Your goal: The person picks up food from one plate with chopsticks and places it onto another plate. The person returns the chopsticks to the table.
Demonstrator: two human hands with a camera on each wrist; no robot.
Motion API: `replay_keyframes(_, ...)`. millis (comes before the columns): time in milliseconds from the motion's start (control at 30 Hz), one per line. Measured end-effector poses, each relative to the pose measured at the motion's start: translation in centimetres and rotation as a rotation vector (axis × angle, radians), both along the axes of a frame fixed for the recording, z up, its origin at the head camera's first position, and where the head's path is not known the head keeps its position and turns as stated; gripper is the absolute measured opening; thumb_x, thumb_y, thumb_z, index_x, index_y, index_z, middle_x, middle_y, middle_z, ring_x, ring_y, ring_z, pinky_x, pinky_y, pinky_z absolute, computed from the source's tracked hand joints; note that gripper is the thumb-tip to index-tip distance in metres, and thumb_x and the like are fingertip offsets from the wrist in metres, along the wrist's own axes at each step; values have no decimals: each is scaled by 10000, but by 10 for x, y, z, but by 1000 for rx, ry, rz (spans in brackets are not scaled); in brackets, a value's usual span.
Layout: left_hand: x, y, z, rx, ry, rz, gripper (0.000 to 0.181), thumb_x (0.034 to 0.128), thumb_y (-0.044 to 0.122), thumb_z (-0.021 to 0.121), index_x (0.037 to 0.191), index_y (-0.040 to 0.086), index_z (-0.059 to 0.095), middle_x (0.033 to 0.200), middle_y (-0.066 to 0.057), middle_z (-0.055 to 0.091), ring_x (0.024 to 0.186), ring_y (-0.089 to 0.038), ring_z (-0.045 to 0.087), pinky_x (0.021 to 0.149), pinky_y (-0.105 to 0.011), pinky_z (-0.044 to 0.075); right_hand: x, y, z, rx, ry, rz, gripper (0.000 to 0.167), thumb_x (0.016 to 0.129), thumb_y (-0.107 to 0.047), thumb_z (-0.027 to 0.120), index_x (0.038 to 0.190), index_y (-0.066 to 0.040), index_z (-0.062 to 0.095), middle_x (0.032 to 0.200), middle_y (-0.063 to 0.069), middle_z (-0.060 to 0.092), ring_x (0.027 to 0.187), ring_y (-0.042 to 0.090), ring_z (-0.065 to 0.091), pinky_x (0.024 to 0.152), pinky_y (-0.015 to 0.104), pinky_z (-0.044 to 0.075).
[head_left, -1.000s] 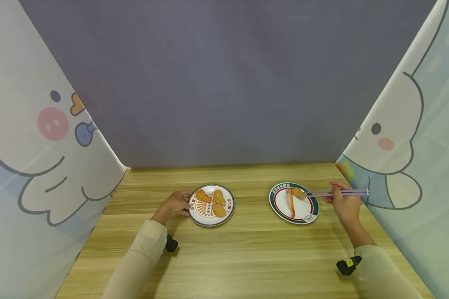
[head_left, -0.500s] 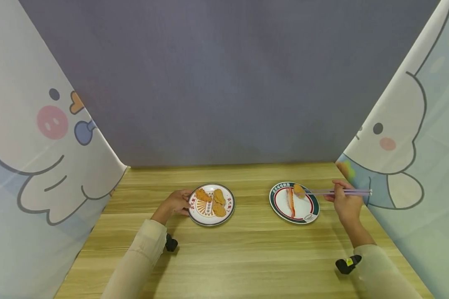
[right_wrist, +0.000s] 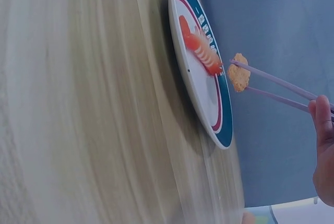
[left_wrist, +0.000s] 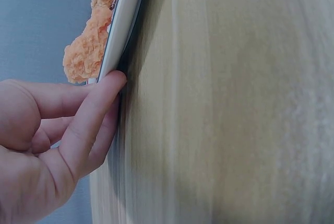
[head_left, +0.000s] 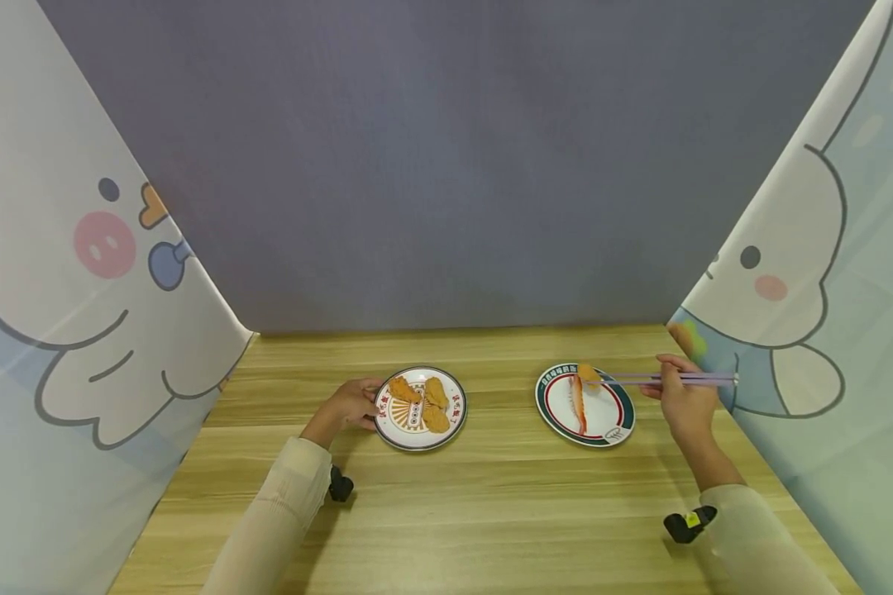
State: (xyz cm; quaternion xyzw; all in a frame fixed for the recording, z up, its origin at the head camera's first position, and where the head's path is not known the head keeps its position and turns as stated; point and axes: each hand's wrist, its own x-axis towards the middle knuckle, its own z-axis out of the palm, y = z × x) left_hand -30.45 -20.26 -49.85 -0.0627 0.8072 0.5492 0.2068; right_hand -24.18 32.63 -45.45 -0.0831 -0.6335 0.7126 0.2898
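Observation:
In the head view my left hand (head_left: 350, 402) pinches the left edge of a round white plate (head_left: 417, 444). Fried chicken pieces (head_left: 435, 420) lie on that plate; a crumbed one (left_wrist: 86, 51) shows near my fingertips in the left wrist view. My right hand (head_left: 686, 402) grips a pair of lilac chopsticks (right_wrist: 282, 83). Between their tips is a golden chicken nugget (right_wrist: 238, 78), held above the far part of a green-rimmed plate (head_left: 625, 413). A red-and-white shrimp (right_wrist: 203, 54) lies on this second plate, left of the nugget in the head view.
Both plates stand on a wood-grain table (head_left: 476, 512), with bare wood between them. A grey backdrop (head_left: 446, 165) rises behind. Cartoon-printed sheets (head_left: 104, 330) flank the table on both sides. A black camera (head_left: 341, 484) is worn at each wrist.
The nugget between the chopsticks has shifted slightly left and toward the plate's far rim. My right hand has moved a little with it. My left hand and its plate look unmoved.

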Motion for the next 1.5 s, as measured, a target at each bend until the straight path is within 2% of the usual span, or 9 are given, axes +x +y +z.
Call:
replay_keyframes(167, 0, -1, -1, -5, 5, -13, 676, 905, -178, 608, 1527, 7, 416, 1204, -235, 498, 843, -248, 644, 696, -367, 667, -1, -3, 0, -18, 22, 27, 293, 989, 55, 506, 889, -101, 732, 614, 0, 646, 453, 123, 674, 450, 238, 585)
replay_keyframes(300, 0, -1, -2, -5, 4, -18, 669, 908, -175, 603, 1524, 7, 417, 1208, -235, 497, 848, -245, 643, 701, -366, 667, -1, -7, 0, -16, 40, 45, 220, 988, 62, 513, 948, 1, 720, 632, 1, 652, 466, 126, 681, 467, 247, 593)
replay_keyframes(400, 0, -1, -1, -4, 2, -16, 672, 909, -174, 604, 1527, 10, 414, 1213, -236, 501, 846, -246, 644, 699, -365, 667, -1, -10, 1, -14, 47, 51, 194, 984, 61, 525, 965, 35, 717, 652, 6, 663, 474, 131, 685, 478, 261, 600)
replay_keyframes(667, -1, -1, -1, 9, 2, -12, 680, 911, -177, 598, 1535, 12, 404, 1212, -240, 493, 850, -252, 647, 706, -377, 669, -6, -15, -4, 52, -39, 62, 222, 1019, -25, 543, 946, -134, 722, 721, 26, 662, 528, 114, 701, 527, 232, 614)
replay_keyframes(833, 1, -1, 0, 3, 9, -18, 683, 906, -176, 606, 1533, 1, 401, 1221, -251, 490, 861, -262, 651, 707, -379, 669, -13, -21, -12, 8, -45, 75, 215, 1023, -45, 547, 949, -143, 723, 710, 46, 669, 500, 117, 692, 512, 251, 613)
replay_keyframes(1000, 0, -1, -1, -4, 12, -18, 679, 899, -169, 620, 1524, 8, 422, 1231, -254, 496, 870, -258, 654, 688, -367, 666, -14, -33, -13, 10, -65, 75, 175, 1027, -68, 561, 992, -118, 726, 727, -9, 641, 493, 105, 682, 495, 237, 607)
replay_keyframes(1200, -1, -1, -3, 1, 12, -14, 675, 897, -178, 614, 1519, 7, 429, 1225, -254, 497, 864, -256, 651, 676, -363, 664, -15, -49, -13, -35, -32, 116, 198, 1031, -60, 548, 961, -135, 717, 764, -6, 645, 495, 117, 686, 490, 238, 606)
replay_keyframes(1333, -1, -1, -3, -1, 19, -14, 668, 896, -185, 606, 1513, 2, 434, 1208, -252, 505, 853, -254, 651, 671, -364, 665, -16, -60, -14, -42, -10, 151, 209, 1034, -53, 539, 953, -132, 714, 714, 1, 643, 501, 117, 690, 501, 246, 612)
replay_keyframes(1500, -2, -1, -4, -1, 16, -11, 659, 899, -184, 605, 1508, 7, 442, 1204, -246, 515, 854, -254, 650, 691, -375, 668, -18, -71, -15, -3, 3, 188, 209, 1038, -55, 531, 968, -124, 716, 695, 5, 651, 528, 125, 700, 517, 265, 621)
